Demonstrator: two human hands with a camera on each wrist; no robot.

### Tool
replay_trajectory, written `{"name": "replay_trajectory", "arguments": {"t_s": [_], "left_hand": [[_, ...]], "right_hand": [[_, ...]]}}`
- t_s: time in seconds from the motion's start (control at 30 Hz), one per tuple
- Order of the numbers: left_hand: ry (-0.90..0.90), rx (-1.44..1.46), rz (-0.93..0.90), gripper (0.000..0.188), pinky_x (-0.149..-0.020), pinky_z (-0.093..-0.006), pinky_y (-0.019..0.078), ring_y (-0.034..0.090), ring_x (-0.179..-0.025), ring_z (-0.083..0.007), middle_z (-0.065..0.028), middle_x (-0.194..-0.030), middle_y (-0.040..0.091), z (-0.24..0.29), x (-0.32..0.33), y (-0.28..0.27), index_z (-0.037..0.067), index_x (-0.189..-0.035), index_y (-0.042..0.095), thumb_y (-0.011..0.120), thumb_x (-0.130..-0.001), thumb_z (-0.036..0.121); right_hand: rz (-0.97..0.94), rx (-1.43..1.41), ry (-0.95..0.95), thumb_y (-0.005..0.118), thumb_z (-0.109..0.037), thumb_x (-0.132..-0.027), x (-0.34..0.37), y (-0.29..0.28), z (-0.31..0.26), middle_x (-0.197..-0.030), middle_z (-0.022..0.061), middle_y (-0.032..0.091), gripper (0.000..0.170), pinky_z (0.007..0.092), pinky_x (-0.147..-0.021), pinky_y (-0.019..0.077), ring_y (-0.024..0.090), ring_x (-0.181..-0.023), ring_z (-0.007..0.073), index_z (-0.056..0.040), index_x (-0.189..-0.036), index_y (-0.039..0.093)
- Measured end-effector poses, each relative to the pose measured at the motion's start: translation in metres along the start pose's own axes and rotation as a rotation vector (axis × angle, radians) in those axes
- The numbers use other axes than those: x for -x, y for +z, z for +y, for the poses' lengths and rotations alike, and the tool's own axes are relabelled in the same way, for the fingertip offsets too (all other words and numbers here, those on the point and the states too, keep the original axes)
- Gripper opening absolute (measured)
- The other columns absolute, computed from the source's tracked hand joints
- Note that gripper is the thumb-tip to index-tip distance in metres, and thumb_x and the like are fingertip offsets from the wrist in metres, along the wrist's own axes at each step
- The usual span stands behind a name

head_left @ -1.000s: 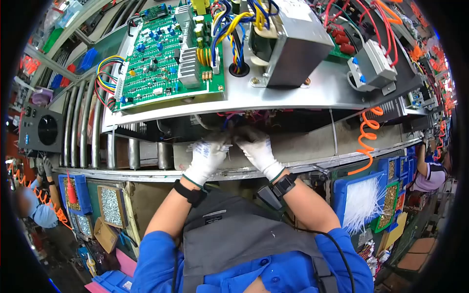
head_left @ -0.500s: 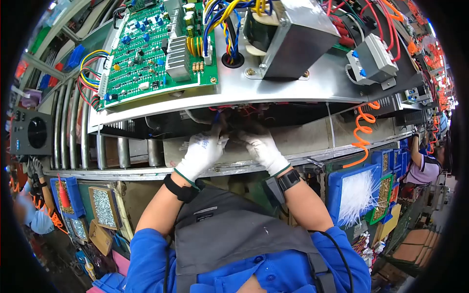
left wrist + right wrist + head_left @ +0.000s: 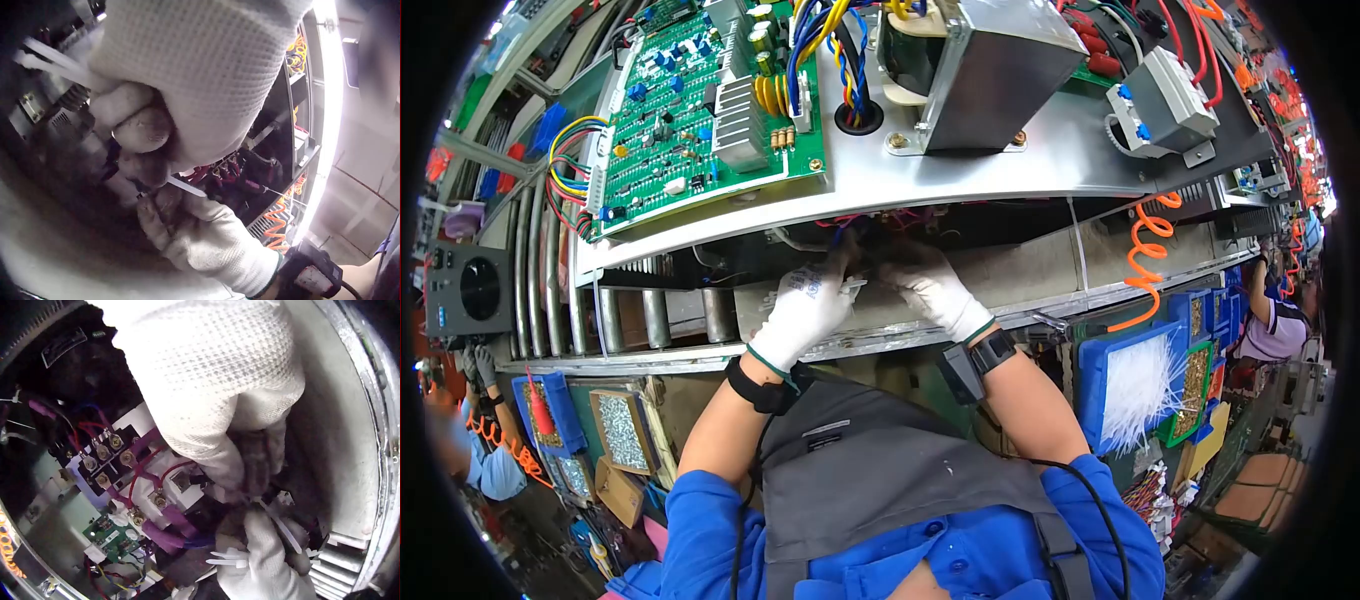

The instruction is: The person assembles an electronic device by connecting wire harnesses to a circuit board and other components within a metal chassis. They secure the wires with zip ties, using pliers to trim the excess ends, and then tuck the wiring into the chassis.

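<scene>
White-gloved, my left hand (image 3: 808, 308) reaches under the front edge of a metal chassis (image 3: 1040, 165) with its fingers curled round several white cable ties (image 3: 228, 558). Their ends stick out from the glove. My right hand (image 3: 935, 296), gloved too, meets it there, fingertips bent together. One cable tie (image 3: 284, 528) runs between the two hands, and the right fingertips pinch close at its end. Beside them, in the right wrist view, sits a terminal block (image 3: 103, 456) with screws and thick purple-sleeved wires (image 3: 165, 534). The fingertips are partly hidden in shadow.
A green circuit board (image 3: 690, 120) and a transformer (image 3: 1000, 80) top the chassis. Steel rollers (image 3: 565, 270) lie to the left. A blue bin (image 3: 1135, 390) of cable ties, an orange coiled hose (image 3: 1140, 260) and screw trays (image 3: 620, 430) surround the bench front. Other people work at both sides.
The head view has shifted, so the chassis sits further left and a little higher. Both hands stay together under the chassis edge, with small finger movements.
</scene>
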State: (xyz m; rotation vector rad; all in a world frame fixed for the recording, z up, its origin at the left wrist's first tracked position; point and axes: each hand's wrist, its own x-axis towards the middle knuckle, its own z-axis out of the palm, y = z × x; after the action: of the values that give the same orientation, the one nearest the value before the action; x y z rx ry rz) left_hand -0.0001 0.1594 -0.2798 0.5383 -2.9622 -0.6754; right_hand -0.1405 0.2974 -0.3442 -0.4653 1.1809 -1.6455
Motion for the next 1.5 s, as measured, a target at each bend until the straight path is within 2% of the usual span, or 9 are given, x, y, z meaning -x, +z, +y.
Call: {"name": "replay_trajectory", "arguments": {"t_s": [0.4,0.67,0.7,0.8,0.93,1.17,1.3,1.43,1.5], "left_hand": [[-0.049,0.215,0.153,0.059,-0.068,-0.0410,0.0533,0.067,-0.079,-0.0315,-0.0106,-0.097,0.068,0.009,0.003,0.015,0.007,-0.136,0.042,0.064,-0.082,0.018],[0.181,0.214,0.406,0.040,-0.070,-0.0376,0.0540,0.065,-0.094,-0.0261,-0.0103,-0.112,0.065,-0.011,0.008,0.026,0.015,-0.120,0.059,0.057,-0.081,0.007],[0.178,0.216,0.402,0.040,-0.070,-0.0376,0.0540,0.065,-0.094,-0.0261,-0.0103,-0.112,0.065,-0.012,0.009,0.018,0.015,-0.120,0.059,0.057,-0.081,0.007],[0.246,-0.009,0.008,0.033,-0.066,-0.0380,0.0537,0.065,-0.083,-0.0272,-0.0085,-0.108,0.064,-0.012,0.008,-0.005,0.018,-0.116,0.060,0.055,-0.084,0.012],[0.334,-0.115,0.007,0.031,-0.065,-0.0374,0.0534,0.065,-0.083,-0.0276,-0.0102,-0.102,0.065,-0.021,-0.004,-0.005,0.016,-0.115,0.060,0.055,-0.085,0.016],[0.038,0.110,0.095,0.021,-0.065,-0.0463,0.0504,0.063,-0.077,-0.0367,-0.0189,-0.082,0.064,0.022,0.001,0.010,0.007,-0.098,0.061,0.051,-0.092,0.024],[-0.047,0.286,0.126,0.015,-0.062,-0.0453,0.0463,0.058,-0.070,-0.0386,-0.0192,-0.075,0.060,0.013,0.020,0.012,0.004,-0.092,0.060,0.054,-0.091,0.018],[-0.374,0.873,0.399,0.017,-0.059,-0.0331,0.0448,0.056,-0.063,-0.0199,-0.0093,-0.073,0.058,-0.009,0.062,0.022,0.004,-0.105,0.060,0.050,-0.095,0.013],[-0.473,0.644,0.355,0.019,-0.059,-0.0225,0.0429,0.053,-0.065,-0.0067,-0.0031,-0.075,0.057,-0.019,0.093,-0.002,0.004,-0.108,0.060,0.047,-0.097,0.012]], "right_hand": [[0.485,0.073,-0.044,0.068,-0.002,-0.082,0.030,0.046,0.004,-0.079,0.0017,0.067,0.008,0.0251,-0.068,0.0502,0.061,-0.072,0.0109,0.0040,-0.088,0.069],[0.208,0.428,-0.079,0.066,-0.013,-0.088,0.034,0.047,-0.015,-0.066,-0.0071,0.054,0.012,0.0198,-0.044,0.0323,0.042,-0.050,0.0018,-0.0025,-0.083,0.069],[0.215,0.792,0.236,0.067,-0.016,-0.086,0.036,0.037,-0.044,-0.077,0.0025,0.063,0.018,0.0259,-0.052,0.0445,0.057,-0.059,0.0116,-0.0018,-0.096,0.066],[0.052,1.062,-0.406,0.064,-0.016,-0.081,0.008,0.018,-0.033,-0.117,0.0217,0.058,0.044,0.0423,-0.094,0.0460,0.055,-0.110,0.0381,-0.0040,-0.122,0.054],[-0.026,1.253,-0.248,0.064,-0.020,-0.079,-0.019,0.040,-0.016,-0.118,0.0182,0.059,0.053,0.0401,-0.091,0.0482,0.058,-0.105,0.0355,-0.0073,-0.128,0.048],[0.094,0.526,-0.667,0.058,-0.010,-0.087,-0.069,0.018,0.108,-0.106,0.0106,0.063,0.037,0.0342,-0.082,0.0512,0.063,-0.096,0.0217,-0.0044,-0.121,0.045],[0.115,0.502,-0.344,0.066,-0.025,-0.083,-0.055,0.031,0.065,-0.110,0.0184,0.063,0.045,0.0395,-0.084,0.0513,0.060,-0.101,0.0370,-0.0072,-0.120,0.049],[0.272,0.807,-0.542,0.064,-0.026,-0.085,0.012,0.042,-0.004,-0.111,0.0206,0.061,0.045,0.0404,-0.082,0.0502,0.061,-0.098,0.0387,-0.0077,-0.124,0.051],[0.250,0.828,-0.167,0.054,-0.039,-0.091,0.017,0.038,0.004,-0.110,0.0225,0.062,0.046,0.0417,-0.083,0.0496,0.060,-0.097,0.0414,-0.0081,-0.125,0.054]]}}
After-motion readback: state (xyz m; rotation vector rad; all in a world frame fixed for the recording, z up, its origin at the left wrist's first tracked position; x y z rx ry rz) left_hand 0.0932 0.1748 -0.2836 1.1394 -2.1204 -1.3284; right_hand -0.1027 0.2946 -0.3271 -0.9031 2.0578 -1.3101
